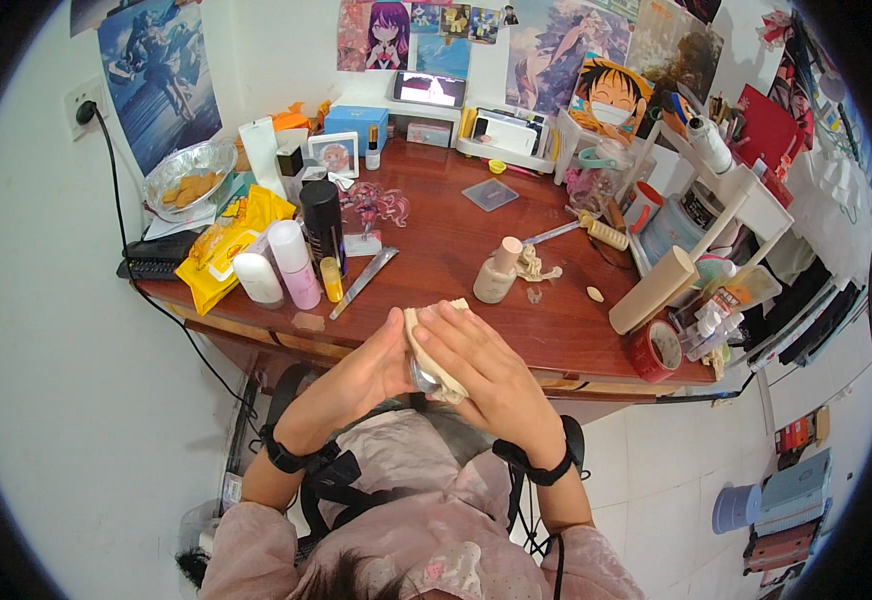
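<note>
Just above the desk's front edge, my left hand (368, 362) and my right hand (488, 372) press a cream-coloured soft piece (440, 374) between them. It looks like clay or cloth; I cannot tell which. A shiny silver rounded thing (422, 378) shows under its lower edge, mostly hidden. The right fingers lie together across the top, while the left palm and thumb support the other side. Beyond the hands stands a beige bottle (496, 276) with a pinkish cap, beside a crumpled cream lump (536, 264). A small cream scrap (595, 294) lies farther right.
Left on the desk (426, 215) are a yellow wipes pack (224, 262), a pink bottle (294, 265), a black can (322, 220) and a flat metal-looking strip (364, 284). At right are a beige cylinder (653, 291), red tape roll (655, 350) and white shelf (746, 205). A lit phone (430, 90) stands behind.
</note>
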A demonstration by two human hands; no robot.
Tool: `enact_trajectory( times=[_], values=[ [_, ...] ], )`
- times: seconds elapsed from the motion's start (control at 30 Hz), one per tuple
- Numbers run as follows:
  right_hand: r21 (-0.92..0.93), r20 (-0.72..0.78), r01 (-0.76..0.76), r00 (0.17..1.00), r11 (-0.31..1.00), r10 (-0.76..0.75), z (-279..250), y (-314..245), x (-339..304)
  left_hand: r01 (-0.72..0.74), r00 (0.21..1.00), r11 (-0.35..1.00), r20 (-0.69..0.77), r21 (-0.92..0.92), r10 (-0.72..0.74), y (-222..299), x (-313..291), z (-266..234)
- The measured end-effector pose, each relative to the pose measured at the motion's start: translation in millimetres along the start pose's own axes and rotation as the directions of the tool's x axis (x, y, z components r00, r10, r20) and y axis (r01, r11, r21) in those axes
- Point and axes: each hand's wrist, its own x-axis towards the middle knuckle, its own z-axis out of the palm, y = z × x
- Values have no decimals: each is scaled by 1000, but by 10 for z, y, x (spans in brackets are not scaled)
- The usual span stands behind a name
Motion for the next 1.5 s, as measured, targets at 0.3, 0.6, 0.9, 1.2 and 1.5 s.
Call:
enact_trajectory(
  times=[0.3,0.6,0.9,1.2,1.5],
  values=[
    [-68,-39,176,983,982,-178,-48,-107,-8,51,999,979,7,-195,-51,-68,23,-131],
    [-58,-107,169,979,984,-174,-133,-57,-48,-66,986,998,-156,-21,62,23,22,-25],
    [-87,-83,-6,997,996,-1,-90,-146,18,-25,998,1000,-50,12,26,36,-15,-124],
    [-153,-7,50,999,987,-51,-39,-142,10,-29,992,999,-125,25,32,31,-15,-77],
    [-142,17,149,989,979,-149,-50,-125,-2,-84,987,988,-123,128,99,46,14,-83]
  ],
)
